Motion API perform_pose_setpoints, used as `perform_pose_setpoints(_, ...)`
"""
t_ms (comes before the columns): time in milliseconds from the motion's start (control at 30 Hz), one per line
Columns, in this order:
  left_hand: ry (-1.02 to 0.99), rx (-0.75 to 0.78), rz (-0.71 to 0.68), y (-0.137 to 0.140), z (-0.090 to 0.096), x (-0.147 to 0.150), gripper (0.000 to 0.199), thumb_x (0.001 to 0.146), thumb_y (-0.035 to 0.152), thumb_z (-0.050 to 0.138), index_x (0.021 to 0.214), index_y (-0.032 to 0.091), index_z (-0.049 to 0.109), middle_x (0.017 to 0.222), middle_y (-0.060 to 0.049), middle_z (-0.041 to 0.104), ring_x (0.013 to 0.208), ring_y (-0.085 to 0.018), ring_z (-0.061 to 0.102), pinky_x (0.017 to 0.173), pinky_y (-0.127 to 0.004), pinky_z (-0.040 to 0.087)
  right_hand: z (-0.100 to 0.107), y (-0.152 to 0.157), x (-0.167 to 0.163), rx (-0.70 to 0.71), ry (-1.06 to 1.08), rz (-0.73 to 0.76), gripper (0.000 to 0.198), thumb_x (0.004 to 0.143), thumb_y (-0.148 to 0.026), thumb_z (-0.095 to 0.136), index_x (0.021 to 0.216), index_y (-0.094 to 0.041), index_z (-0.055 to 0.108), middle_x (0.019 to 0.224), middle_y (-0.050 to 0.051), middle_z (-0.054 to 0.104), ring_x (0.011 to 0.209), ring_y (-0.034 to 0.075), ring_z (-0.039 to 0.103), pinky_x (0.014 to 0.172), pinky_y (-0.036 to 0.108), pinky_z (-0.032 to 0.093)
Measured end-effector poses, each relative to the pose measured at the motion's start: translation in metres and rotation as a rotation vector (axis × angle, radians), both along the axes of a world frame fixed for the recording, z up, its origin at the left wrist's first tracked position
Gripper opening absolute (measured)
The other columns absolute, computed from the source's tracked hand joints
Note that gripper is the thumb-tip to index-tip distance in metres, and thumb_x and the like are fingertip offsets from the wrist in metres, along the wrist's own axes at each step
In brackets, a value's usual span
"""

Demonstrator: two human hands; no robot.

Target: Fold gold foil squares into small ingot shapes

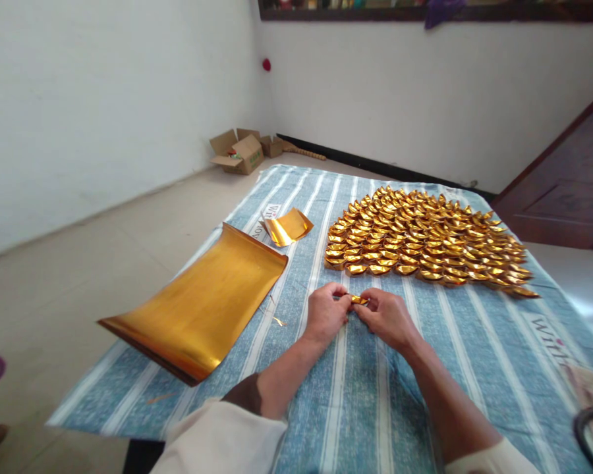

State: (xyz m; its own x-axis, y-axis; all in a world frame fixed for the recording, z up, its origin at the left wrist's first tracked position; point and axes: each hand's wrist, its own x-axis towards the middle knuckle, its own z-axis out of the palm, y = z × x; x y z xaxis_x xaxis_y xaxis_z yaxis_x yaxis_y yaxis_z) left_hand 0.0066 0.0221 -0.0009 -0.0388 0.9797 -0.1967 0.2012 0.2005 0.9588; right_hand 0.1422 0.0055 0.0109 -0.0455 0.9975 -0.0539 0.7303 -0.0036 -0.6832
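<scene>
A small gold foil paper ingot [359, 299] is pinched at its two ends between my hands, just above the cloth. My left hand [325, 311] closes on its left end with thumb and fingertips. On the opposite end, the fingers of my right hand [388, 317] are pressed together in the same way. Part of the ingot is hidden by the fingertips. Right beyond my hands, many folded gold paper ingots [420, 238] stand packed in curved rows. Large gold foil sheets [202, 303] lie to the left with curled edges, and smaller gold foil pieces [290, 227] rest behind them.
A blue-and-white striped cloth [356, 401] covers the table. Thin gold scraps [279, 322] lie beside the large sheets. At the lower right edge is a black loop-shaped handle [584, 428]. An open cardboard box [247, 156] sits on the floor by the wall.
</scene>
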Motion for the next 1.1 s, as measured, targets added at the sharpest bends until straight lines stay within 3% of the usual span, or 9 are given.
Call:
perform_pose_setpoints(100,0.003,-0.001,0.001,0.0,0.0,0.001,0.003,0.073,0.017,0.062,0.07,0.017,0.061,0.06,0.001,0.064,0.047,-0.011,0.059,0.038,-0.017,0.041,-0.001,0.002,0.0,-0.061,0.199,-0.037,0.03,0.086,-0.038,0.045,0.076,-0.017,0.063,0.057,-0.001,0.061,0.044,0.012,0.056,0.045,0.022,0.038)
perform_pose_setpoints(167,0.01,0.002,0.004,0.0,-0.001,0.001,0.004,0.073,0.017,0.061,0.07,0.017,0.061,0.06,0.001,0.064,0.046,-0.011,0.059,0.038,-0.017,0.04,-0.004,0.002,-0.002,-0.059,0.222,-0.088,0.03,0.087,-0.034,0.041,0.073,-0.017,0.061,0.057,-0.001,0.061,0.042,0.011,0.056,0.043,0.021,0.038)
perform_pose_setpoints(367,0.052,0.022,0.003,0.0,-0.002,0.001,0.003,0.071,0.018,0.062,0.068,0.017,0.062,0.061,0.002,0.065,0.048,-0.011,0.059,0.043,-0.018,0.042,-0.01,0.001,-0.008,0.002,0.104,-0.165,0.023,0.083,-0.025,0.044,0.07,-0.018,0.061,0.056,0.0,0.061,0.045,0.012,0.056,0.046,0.021,0.037)
perform_pose_setpoints(700,0.119,0.052,0.022,0.002,-0.003,0.002,0.004,0.069,0.02,0.062,0.066,0.018,0.064,0.063,0.001,0.066,0.056,-0.012,0.061,0.051,-0.02,0.047,-0.006,0.001,-0.012,0.025,-0.061,-0.159,0.021,0.084,-0.017,0.044,0.07,-0.019,0.06,0.055,0.0,0.058,0.051,0.013,0.053,0.052,0.022,0.032)
perform_pose_setpoints(1100,0.158,0.066,0.001,0.009,0.003,-0.001,0.008,0.071,0.022,0.059,0.067,0.017,0.063,0.06,0.001,0.065,0.05,-0.013,0.061,0.045,-0.02,0.047,-0.002,0.006,-0.022,0.044,-0.19,-0.191,0.015,0.084,-0.016,0.05,0.075,-0.018,0.063,0.069,0.005,0.066,0.062,0.015,0.056,0.053,0.025,0.022)
